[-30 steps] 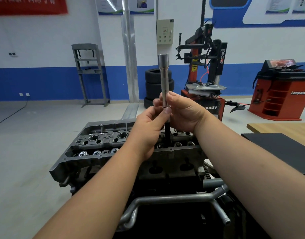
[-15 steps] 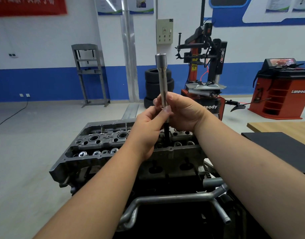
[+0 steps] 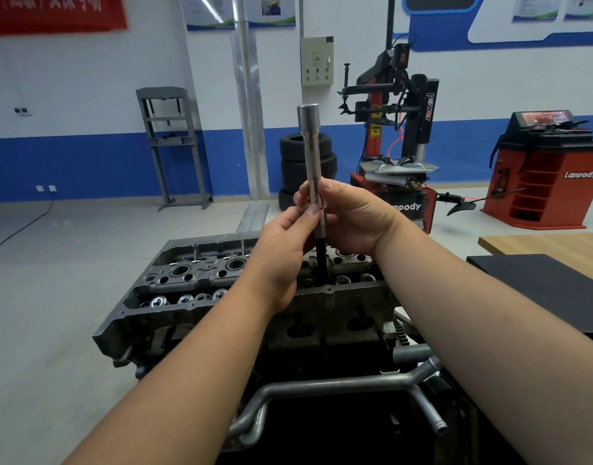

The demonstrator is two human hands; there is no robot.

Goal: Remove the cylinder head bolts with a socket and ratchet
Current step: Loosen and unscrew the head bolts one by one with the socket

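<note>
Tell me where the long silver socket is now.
In the head view the long silver socket stands upright at centre, pinched between the left hand and right hand, above the cylinder head.

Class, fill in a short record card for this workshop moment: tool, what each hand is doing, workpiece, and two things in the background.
Tool: long silver socket extension, held upright, a dark shaft below it running down toward the head
Left hand: pinches the extension near its lower end
Right hand: grips the extension from behind
Workpiece: cylinder head on the engine, directly under the tool
Background: stacked tyres; red tyre changer
</note>
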